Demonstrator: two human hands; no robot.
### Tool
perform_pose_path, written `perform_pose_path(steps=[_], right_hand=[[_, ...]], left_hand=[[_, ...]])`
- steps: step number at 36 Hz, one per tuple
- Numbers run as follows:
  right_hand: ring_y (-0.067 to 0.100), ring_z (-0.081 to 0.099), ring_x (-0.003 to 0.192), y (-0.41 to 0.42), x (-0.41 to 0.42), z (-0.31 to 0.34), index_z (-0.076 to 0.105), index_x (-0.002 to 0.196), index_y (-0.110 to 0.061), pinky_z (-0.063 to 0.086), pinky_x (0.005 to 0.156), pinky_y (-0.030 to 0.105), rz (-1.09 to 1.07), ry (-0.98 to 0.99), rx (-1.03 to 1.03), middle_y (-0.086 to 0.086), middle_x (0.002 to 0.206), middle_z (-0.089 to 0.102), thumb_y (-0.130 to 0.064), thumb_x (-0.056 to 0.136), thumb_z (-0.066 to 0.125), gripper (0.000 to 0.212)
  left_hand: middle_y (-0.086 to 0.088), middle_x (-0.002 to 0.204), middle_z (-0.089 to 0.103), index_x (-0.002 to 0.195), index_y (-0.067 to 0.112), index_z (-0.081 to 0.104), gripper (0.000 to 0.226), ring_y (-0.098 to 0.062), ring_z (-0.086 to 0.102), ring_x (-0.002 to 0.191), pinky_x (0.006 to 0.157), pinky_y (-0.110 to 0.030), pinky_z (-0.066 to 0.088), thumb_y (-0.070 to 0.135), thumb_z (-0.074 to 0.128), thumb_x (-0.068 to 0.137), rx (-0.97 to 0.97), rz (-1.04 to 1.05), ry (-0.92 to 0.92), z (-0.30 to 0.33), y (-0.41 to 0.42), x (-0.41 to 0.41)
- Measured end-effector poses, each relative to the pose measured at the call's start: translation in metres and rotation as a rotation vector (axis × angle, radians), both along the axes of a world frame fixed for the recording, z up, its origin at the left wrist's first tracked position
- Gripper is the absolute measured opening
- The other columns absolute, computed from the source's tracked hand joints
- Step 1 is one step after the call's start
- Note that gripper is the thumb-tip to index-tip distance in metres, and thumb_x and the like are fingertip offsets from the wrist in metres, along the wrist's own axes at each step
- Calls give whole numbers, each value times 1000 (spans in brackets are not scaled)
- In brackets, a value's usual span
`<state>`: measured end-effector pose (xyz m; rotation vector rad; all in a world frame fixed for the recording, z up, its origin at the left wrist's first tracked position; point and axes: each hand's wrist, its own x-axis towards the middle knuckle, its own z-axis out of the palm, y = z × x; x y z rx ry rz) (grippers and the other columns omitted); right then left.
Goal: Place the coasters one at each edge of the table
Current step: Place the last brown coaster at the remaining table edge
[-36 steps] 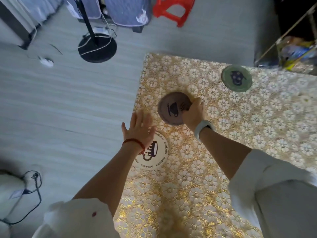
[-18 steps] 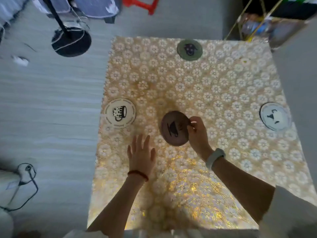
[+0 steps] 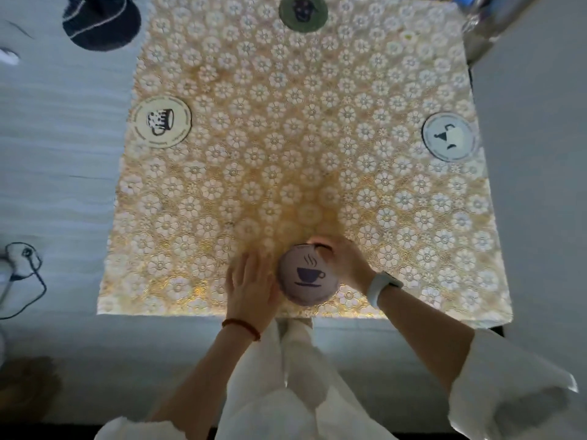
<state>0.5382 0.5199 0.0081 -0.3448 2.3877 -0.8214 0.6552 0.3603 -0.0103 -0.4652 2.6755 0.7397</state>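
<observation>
Head cam: table (image 3: 286, 173) w/ gold floral cloth seen from above. Brown teacup coaster (image 3: 307, 276) sits at the near edge, approx mid-way along it. Right hand (image 3: 344, 260) pinches its far-right rim, fingers curled on it. Left hand (image 3: 252, 285) lies flat just beside the coaster's left side, fingers spread, gripping nothing. Cream mug coaster (image 3: 161, 121) at the left edge, green coaster (image 3: 303, 12) at the far edge, pale blue coaster (image 3: 449, 137) at the right edge. Whole centre of the cloth is bare, all four well apart.
</observation>
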Motion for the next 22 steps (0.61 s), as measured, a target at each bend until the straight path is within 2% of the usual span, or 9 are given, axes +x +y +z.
perform_pose_path(steps=[6,11,16,22], right_hand=[[27,47,114,-1,11,-3,51,121,-20,45,95,42,63,203,59,10,120,57,-8,88,46,35],[31,44,111,20,39,-1,46,125,-14,38,96,41,-103,122,76,14,124,50,-10,89,43,36],[31,44,112,14,55,3,44,127,-12,41,99,47,-262,21,21,15,124,47,-5,88,39,41],[29,38,117,5,63,3,41,129,-8,35,104,41,-361,-42,51,14,130,41,-5,85,40,43]], left_hand=[[-5,155,12,142,21,19,66,-25,1,143,116,-52,5,37,47,85,-53,-108,-17,-7,1,10],[-5,156,8,141,24,19,77,-30,-4,143,115,-56,3,49,53,77,-61,-170,-35,-14,-7,5],[-6,156,1,142,24,11,85,-32,-8,142,113,-60,1,60,49,75,-113,-242,-79,-21,-8,-2],[-7,156,3,142,24,16,88,-32,-5,143,113,-61,0,61,54,72,-118,-231,-45,-24,-7,1]])
